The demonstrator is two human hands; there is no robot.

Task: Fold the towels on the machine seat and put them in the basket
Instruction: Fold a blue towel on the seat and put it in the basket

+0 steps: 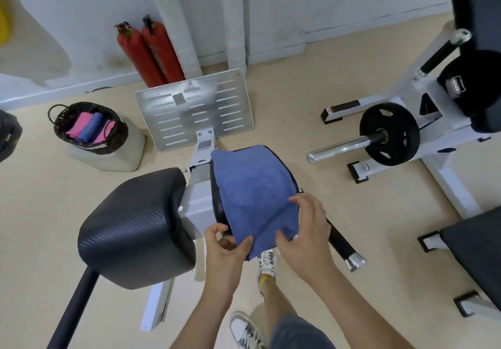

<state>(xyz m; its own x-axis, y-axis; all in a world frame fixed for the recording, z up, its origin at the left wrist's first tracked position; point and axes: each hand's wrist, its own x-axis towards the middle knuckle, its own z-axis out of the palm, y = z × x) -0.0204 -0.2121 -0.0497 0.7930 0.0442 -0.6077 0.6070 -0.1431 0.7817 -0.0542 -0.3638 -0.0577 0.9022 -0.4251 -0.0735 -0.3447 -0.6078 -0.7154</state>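
Blue towel (252,186) on machine seat (219,209)

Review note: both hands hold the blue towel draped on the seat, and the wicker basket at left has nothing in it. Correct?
Not empty: the head view shows the wicker basket holding pink and blue folded towels. The rest stands: left hand and right hand hold the blue towel draped on the seat.

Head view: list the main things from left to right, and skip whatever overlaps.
Left to right: basket → fire extinguishers → blue towel → weight plate.
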